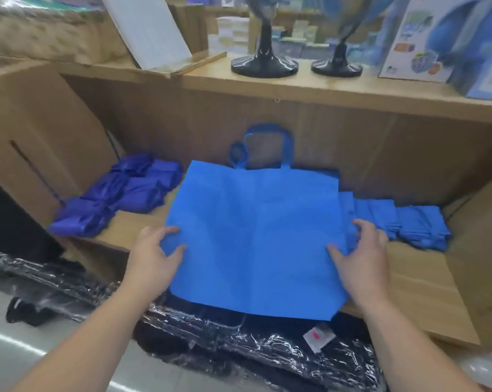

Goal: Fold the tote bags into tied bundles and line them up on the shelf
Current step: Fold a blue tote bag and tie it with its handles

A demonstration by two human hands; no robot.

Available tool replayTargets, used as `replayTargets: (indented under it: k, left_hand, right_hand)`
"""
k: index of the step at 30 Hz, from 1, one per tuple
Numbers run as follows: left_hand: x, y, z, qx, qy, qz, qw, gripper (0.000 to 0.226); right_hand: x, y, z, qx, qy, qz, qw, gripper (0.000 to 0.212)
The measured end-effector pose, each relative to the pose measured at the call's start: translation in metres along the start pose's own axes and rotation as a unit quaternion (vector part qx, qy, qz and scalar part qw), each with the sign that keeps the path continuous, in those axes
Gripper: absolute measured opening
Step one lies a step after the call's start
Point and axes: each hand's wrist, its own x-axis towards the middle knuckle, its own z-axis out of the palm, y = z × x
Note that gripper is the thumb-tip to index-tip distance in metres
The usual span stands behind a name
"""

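The bag (256,236) lies flat on the shelf (408,281), spread wide open like a sheet. Its handles (288,149) point away from us, up against the back wall. The near edge hangs a little over the front of the shelf.

Our hands are far apart, one on each side of the bag. Our left hand (157,250) pinches the left edge, thumb on top and fingers curled over it. Our right hand (358,250) holds the right edge the same way. We think we hold both sides like this so the bag stays smooth and we can fold the sides in evenly. The fold is not made yet, so this bag is only at the start.

Just beside our right hand is a stack (408,224) of flat bags in the same light blue. It touches the bag we hold, and part of it seems to go under it. They are close so we can grab the next one fast.

On the left, well apart from the bag, dark blue bundles (120,193) sit in a row. They look done. That side seems kept for the done ones.

A cardboard box (35,131) stands past the bundles. Below the shelf lie black packs (253,346) in shiny plastic.
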Motion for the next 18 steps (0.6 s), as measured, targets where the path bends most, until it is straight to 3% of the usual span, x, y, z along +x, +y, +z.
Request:
replayTargets:
  k: [1, 3, 5, 8, 11, 13, 15, 18]
  left_hand:
    - [0.007, -0.008, 0.0, 0.004, -0.019, 0.001, 1.0, 0.037]
    - [0.017, -0.022, 0.001, 0.004, -0.051, -0.005, 0.999, 0.044]
    - [0.024, -0.033, 0.004, -0.005, -0.064, -0.021, 0.998, 0.045]
    - [0.029, -0.048, 0.007, -0.01, -0.075, -0.028, 0.997, 0.048]
    - [0.032, -0.061, 0.007, 0.011, -0.113, -0.013, 0.993, 0.057]
    - [0.033, -0.068, 0.002, 0.101, -0.097, 0.067, 0.988, 0.06]
    - [0.032, -0.072, -0.004, 0.172, -0.094, 0.18, 0.964, 0.07]
    - [0.028, -0.081, -0.005, 0.212, -0.216, 0.315, 0.9, 0.095]
  right_hand:
    - [-0.008, -0.003, 0.003, -0.043, 0.024, -0.034, 0.998, 0.063]
    - [-0.025, -0.009, 0.011, -0.119, 0.051, -0.146, 0.981, 0.053]
    - [-0.044, -0.015, 0.02, -0.152, -0.019, -0.214, 0.965, 0.039]
    - [-0.069, -0.018, 0.028, -0.208, -0.22, -0.182, 0.936, 0.07]
    - [-0.085, -0.013, 0.026, -0.234, -0.319, -0.144, 0.907, 0.113]
    - [-0.087, -0.012, 0.025, -0.248, -0.344, -0.15, 0.893, 0.125]
    - [-0.086, -0.013, 0.026, -0.264, -0.343, -0.154, 0.888, 0.119]
    - [-0.081, -0.013, 0.027, -0.245, -0.338, -0.148, 0.897, 0.093]
